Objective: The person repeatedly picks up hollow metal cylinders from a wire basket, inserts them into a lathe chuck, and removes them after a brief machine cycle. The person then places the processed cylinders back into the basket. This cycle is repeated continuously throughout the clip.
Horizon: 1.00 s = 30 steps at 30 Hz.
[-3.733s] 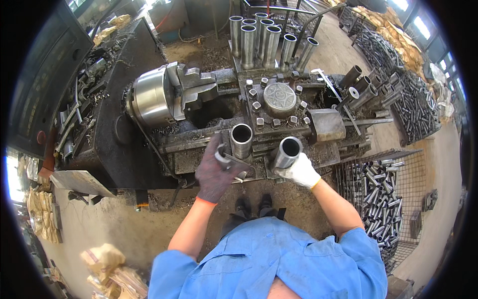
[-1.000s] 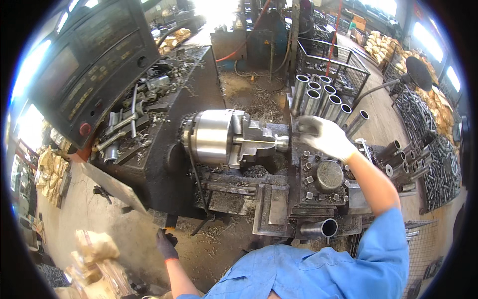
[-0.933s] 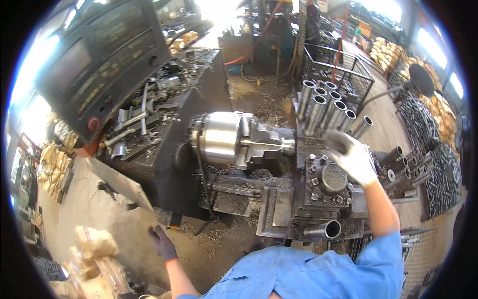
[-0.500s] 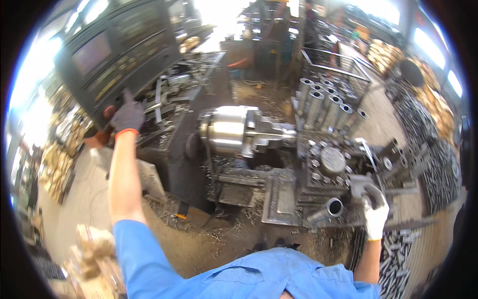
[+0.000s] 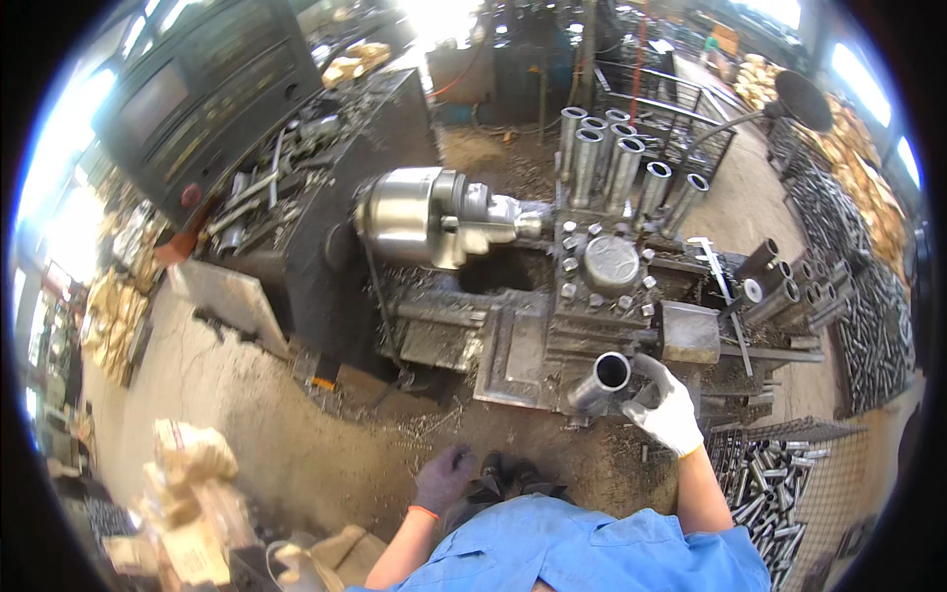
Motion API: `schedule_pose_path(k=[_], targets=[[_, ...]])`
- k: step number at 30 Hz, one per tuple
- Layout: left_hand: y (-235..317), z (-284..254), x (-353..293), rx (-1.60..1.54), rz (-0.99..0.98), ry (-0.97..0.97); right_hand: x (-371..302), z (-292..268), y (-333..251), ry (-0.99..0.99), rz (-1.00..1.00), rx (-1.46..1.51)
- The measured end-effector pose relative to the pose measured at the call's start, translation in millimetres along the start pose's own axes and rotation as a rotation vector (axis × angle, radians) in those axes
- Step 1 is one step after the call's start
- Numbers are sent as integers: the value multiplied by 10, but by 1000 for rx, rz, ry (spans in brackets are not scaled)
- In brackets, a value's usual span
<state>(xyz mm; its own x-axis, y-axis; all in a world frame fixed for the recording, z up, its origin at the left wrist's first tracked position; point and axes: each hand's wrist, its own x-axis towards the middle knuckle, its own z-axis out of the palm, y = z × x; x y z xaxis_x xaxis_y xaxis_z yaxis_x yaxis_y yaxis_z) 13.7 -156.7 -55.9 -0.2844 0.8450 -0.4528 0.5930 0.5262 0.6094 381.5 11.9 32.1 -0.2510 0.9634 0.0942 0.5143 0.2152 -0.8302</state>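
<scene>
My right hand [image 5: 667,407], in a white glove, is at the front of the lathe carriage. Its thumb and fingers are spread in a C beside a short metal tube [image 5: 594,387], close to the rim but not wrapped round it. My left hand [image 5: 444,478], in a dark grey glove with an orange cuff, hangs low in front of my body; it looks empty, its fingers loosely bent. Behind the tube stands the bolted tool post [image 5: 612,264]. To its left is the shiny lathe chuck [image 5: 402,219], with its jaws facing the tool post.
Several upright metal tubes [image 5: 627,163] stand behind the tool post. A caliper [image 5: 718,286] lies at right near more dark tubes [image 5: 774,286]. A wire basket [image 5: 779,483] of metal pieces is at lower right. The control panel [image 5: 197,109] rises at upper left.
My left hand has come down from the control panel to low in front of me. My right hand has moved left from the carriage's right side to beside the tube. The view has shifted.
</scene>
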Motion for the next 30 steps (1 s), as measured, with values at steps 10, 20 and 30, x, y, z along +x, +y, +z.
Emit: schedule_pose_path(k=[10, 20, 30], targets=[[-1030, 439, -1645, -140, -222, 291, -43, 1378, -466, -308, -218, 85], [-2101, 1538, -4743, -555, -971, 859, -2710, 3732, -2261, -1468, -1049, -171], [-1521, 4260, -5931, -1193, -1564, 2454, -5777, 4387, -3410, -2420, -1364, 164]])
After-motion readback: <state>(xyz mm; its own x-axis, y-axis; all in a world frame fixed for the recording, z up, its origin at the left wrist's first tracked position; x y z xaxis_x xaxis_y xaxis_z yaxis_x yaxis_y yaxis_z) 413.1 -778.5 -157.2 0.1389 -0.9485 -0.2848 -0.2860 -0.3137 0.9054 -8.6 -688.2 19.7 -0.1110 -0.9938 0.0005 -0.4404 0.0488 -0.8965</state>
